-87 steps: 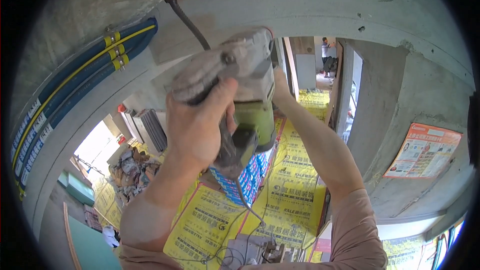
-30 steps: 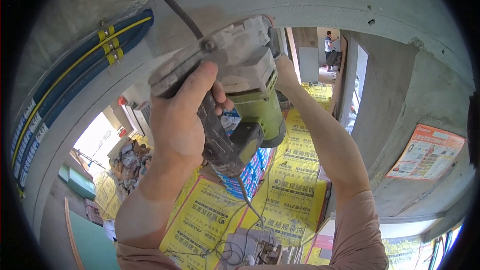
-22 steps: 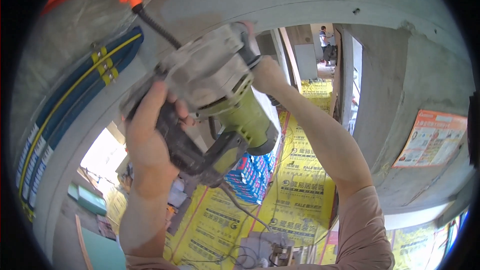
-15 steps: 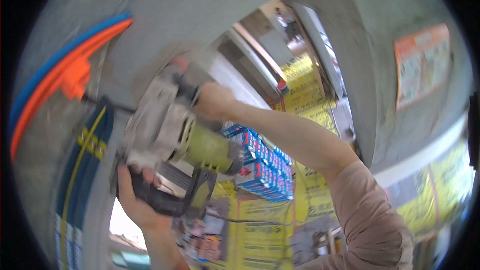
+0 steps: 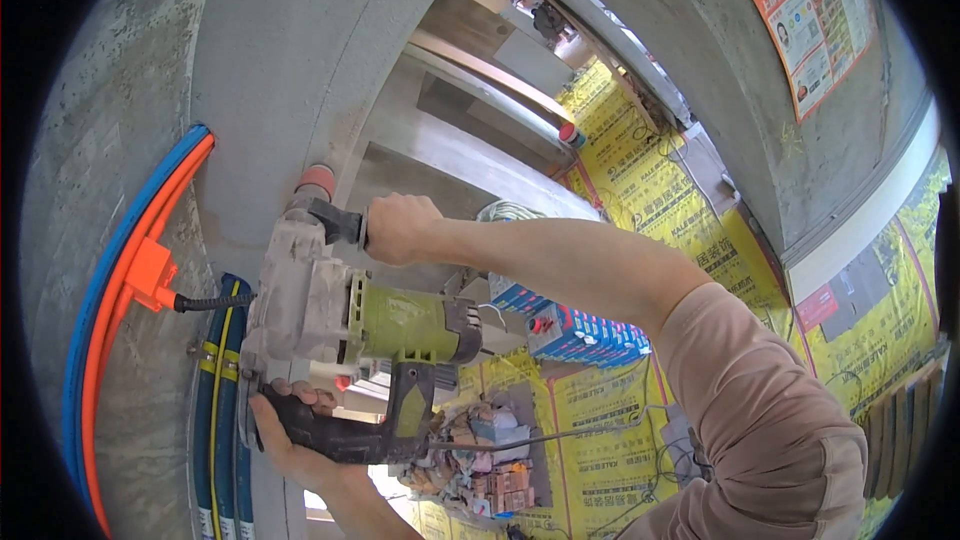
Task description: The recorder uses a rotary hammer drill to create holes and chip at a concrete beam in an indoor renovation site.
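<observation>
Head view: left hand (image 5: 294,454), fingers curled round the rear grip (image 5: 345,438) of a green-and-grey power drill (image 5: 408,322); right hand (image 5: 402,228), fingers wrapped round its black side handle (image 5: 338,224). The drill's body lies between the 2 hands' fingers. Left of the left fingers run dark blue pipes (image 5: 207,430); below and right of the right fingers are blue cartons (image 5: 590,337).

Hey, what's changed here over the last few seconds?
The power tool has shifted left and lower in the view, though the camera has turned too: the orange box went from the top to the left, the poster up the right side. Nothing was let go: the left hand still grips the rear handle, the right hand the side handle.
</observation>
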The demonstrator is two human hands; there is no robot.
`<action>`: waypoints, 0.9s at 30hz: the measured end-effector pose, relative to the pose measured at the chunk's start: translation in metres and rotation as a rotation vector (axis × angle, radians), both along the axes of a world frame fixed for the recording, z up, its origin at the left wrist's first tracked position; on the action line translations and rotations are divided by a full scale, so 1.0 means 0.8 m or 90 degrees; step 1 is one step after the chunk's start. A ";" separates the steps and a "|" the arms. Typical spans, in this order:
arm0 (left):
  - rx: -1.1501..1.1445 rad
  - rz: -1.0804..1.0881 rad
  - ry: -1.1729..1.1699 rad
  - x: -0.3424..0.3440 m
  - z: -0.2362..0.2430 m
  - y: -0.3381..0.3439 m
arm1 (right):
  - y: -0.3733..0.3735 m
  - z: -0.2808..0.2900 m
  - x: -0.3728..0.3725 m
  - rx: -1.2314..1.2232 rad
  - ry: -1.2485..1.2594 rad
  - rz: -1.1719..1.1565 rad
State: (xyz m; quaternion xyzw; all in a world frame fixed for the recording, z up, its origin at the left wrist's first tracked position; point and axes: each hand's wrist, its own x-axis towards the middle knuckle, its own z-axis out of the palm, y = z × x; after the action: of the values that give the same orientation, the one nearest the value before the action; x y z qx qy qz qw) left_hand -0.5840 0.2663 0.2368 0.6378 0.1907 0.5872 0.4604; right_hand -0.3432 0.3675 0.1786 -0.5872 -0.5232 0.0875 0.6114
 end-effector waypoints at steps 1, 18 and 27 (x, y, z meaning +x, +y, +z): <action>0.004 0.010 0.004 0.002 0.001 0.003 | -0.003 0.001 0.006 -0.009 -0.011 -0.004; -0.062 -0.015 -0.014 0.004 0.028 -0.013 | -0.043 0.022 0.025 -0.023 -0.129 -0.017; -0.151 -0.149 -0.007 -0.013 0.047 0.001 | -0.058 0.035 0.030 -0.030 -0.157 -0.034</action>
State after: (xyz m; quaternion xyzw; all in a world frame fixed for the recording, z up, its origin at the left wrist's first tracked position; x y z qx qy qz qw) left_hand -0.5944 0.2673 0.2745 0.5939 0.1803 0.5065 0.5986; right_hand -0.3193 0.3207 0.2065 -0.6214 -0.5764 0.0105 0.5305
